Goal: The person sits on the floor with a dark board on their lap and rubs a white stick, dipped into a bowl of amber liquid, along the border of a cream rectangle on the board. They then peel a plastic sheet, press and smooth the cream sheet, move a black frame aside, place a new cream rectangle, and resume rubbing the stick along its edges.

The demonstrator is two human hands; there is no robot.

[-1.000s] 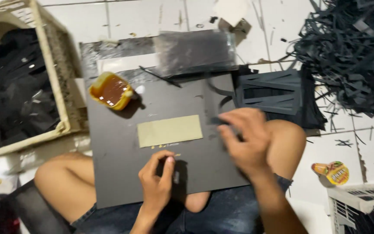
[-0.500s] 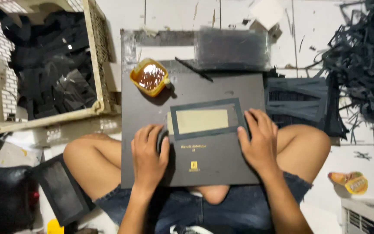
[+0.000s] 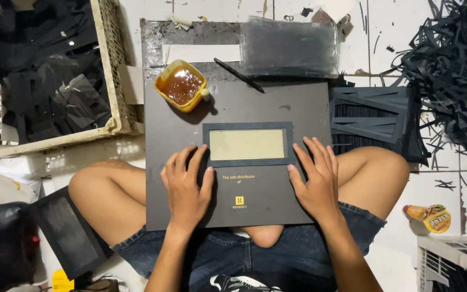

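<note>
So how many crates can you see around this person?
2. A cream crate full of black pieces stands at the upper left; a white crate sits at the lower right corner, cut off by the frame. Others may lie outside view.

A makeshift floor workshop for card assembly: a person sits on the tiled floor (image 3: 395,43) amid black paper offcuts (image 3: 449,65), a full scrap crate (image 3: 109,70), and a glue tub (image 3: 181,85).

Blue denim shorts, bare forearms
</note>
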